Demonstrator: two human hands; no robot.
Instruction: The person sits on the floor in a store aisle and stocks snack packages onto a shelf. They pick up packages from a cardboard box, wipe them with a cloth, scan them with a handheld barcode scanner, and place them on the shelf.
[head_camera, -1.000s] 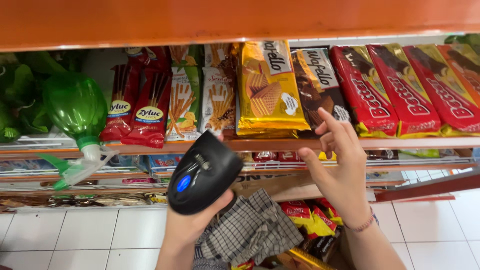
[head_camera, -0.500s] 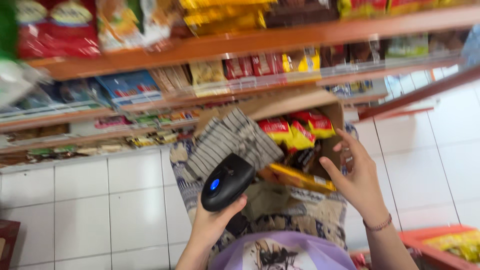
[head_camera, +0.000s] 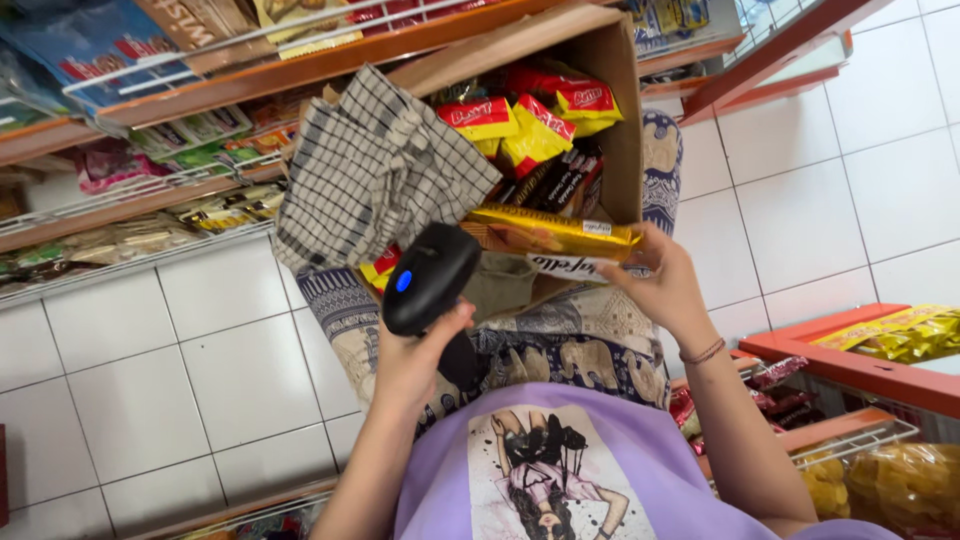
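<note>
My left hand grips a black handheld scanner with a blue light on its top, held over my lap. My right hand grasps the end of a long yellow wafer pack that lies across the front of an open cardboard box on my knees. The box holds several red-and-yellow snack packs and dark packs. A checked cloth hangs over the box's left side.
Orange shelves with wire rails carry packaged snacks at the top left. A white tiled floor lies below. At the right an orange low shelf holds yellow packs and bagged goods.
The view has tipped down from the upper shelves to the box on my lap. My right hand came off the shelf and took hold of the yellow wafer pack. The scanner stays in my left hand.
</note>
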